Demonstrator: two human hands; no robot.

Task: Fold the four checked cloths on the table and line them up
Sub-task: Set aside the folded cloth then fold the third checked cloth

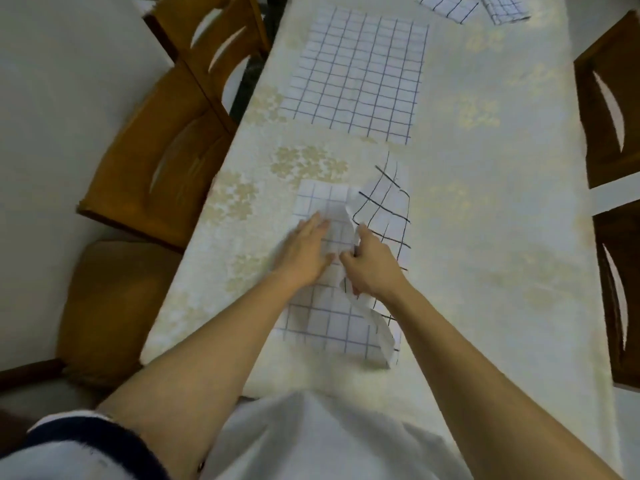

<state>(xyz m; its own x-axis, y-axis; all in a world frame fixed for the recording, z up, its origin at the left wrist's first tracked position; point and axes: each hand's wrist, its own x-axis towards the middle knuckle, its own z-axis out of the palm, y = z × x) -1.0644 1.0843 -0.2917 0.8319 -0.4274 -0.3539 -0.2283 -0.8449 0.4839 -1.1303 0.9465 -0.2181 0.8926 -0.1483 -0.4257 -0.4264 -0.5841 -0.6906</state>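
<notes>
A white cloth with blue checks [325, 327] lies near the front of the table. My left hand [304, 251] presses flat on it with straight fingers. My right hand [370, 265] pinches its raised right edge, which curls up in a loose fold. Under that edge lies a cloth with black checks [388, 206], partly hidden. A second blue-checked cloth [356, 77] lies spread flat farther back. Two more checked cloths [446, 5] [505, 8] sit at the far end, cut off by the frame.
The table wears a cream flowered tablecloth [485, 202]. Wooden chairs stand along the left [166, 140] and right [616, 116] sides. Another seat [117, 306] is at the near left corner.
</notes>
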